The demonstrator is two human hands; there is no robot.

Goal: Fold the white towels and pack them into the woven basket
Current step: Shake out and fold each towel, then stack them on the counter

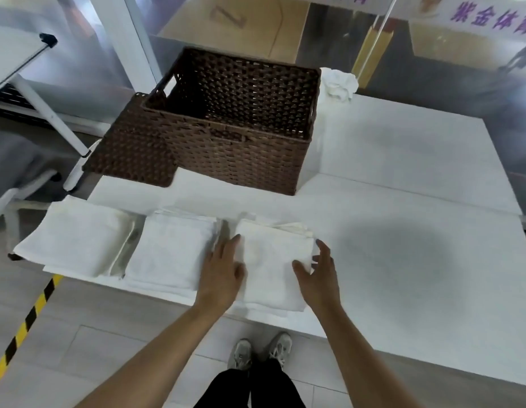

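- My left hand [223, 272] lies flat, fingers straight, on the left edge of the nearest folded white towel [275, 266], gripping nothing.
- My right hand [319, 275] is at that towel's right edge, fingers loosely spread and thumb reaching onto the cloth; I cannot tell whether it pinches the edge.
- The two hands are apart, one on each side of that towel.
- Two more folded white towels sit in a row to its left on the white table [403, 231]: a middle one [170, 251] just beside it and a far-left one [76, 240] at the table's corner.
- The dark brown woven basket [241, 136] stands farther back on the table, open and with no towel in it.
- Its flat brown woven lid [132, 151] lies against its left side.
- A crumpled white towel [339, 83] sits behind the basket's right corner.
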